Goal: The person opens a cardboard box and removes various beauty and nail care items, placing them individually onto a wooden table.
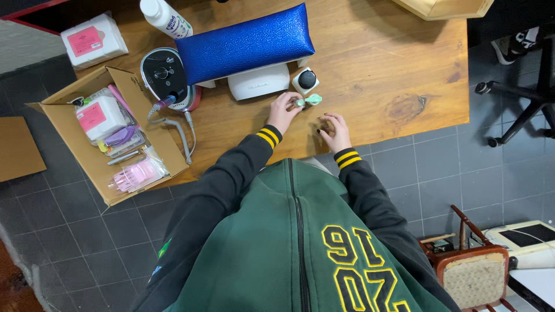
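Note:
My left hand (284, 111) pinches a small mint-green nail polish bottle (310, 100) lying on the wooden table (393, 69), just in front of a white nail lamp (258, 82). My right hand (334, 132) rests on the table near the front edge, fingers curled with dark nails, nothing visible in it. A blue glittery arm-rest cushion (245, 41) sits above the lamp. A small white box with a black round knob (306, 79) stands beside the bottle.
A black-and-white nail drill unit (165, 75) with its cabled handpiece (163, 104) lies at the left. An open cardboard box (110, 133) of supplies overhangs the table. A white bottle (165, 17), a wipes packet (92, 39), office chair base (520, 110) and a wooden chair (474, 277) surround it.

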